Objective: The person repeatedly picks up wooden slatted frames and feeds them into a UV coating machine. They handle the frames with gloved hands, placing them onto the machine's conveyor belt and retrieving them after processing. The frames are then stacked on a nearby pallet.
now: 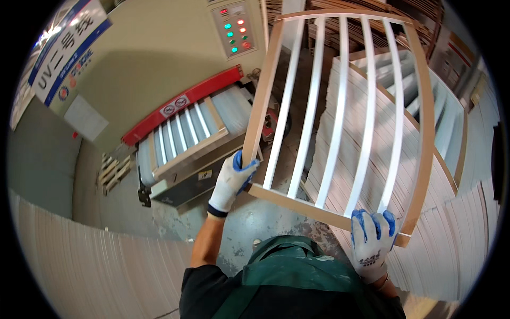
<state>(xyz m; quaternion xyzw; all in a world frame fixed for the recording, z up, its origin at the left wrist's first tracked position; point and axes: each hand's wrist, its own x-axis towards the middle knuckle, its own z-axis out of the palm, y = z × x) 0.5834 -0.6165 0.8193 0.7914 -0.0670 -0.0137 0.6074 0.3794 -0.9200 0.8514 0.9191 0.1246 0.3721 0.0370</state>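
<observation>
A slatted panel frame (pixel 259 111) with a brown border and several white slats is held up in front of me, tilted away. My left hand (pixel 232 178), in a white glove with blue fingertips, grips its near left corner. On the near edge, toward the right corner, the gloved fingers of my right hand (pixel 370 242) curl over the border. A similar slatted panel (pixel 202 146) lies on the roller conveyor of a machine at the left, partly under its red guard bar (pixel 183 103).
The beige machine (pixel 159 48) carries a control panel (pixel 234 31) with lit buttons. Stacked pale boards stand at the right (pixel 340 143) and lower left (pixel 101 260). Wood scraps (pixel 114 173) lie on the floor beside the conveyor. Slatted pieces (pixel 443 106) rest at the far right.
</observation>
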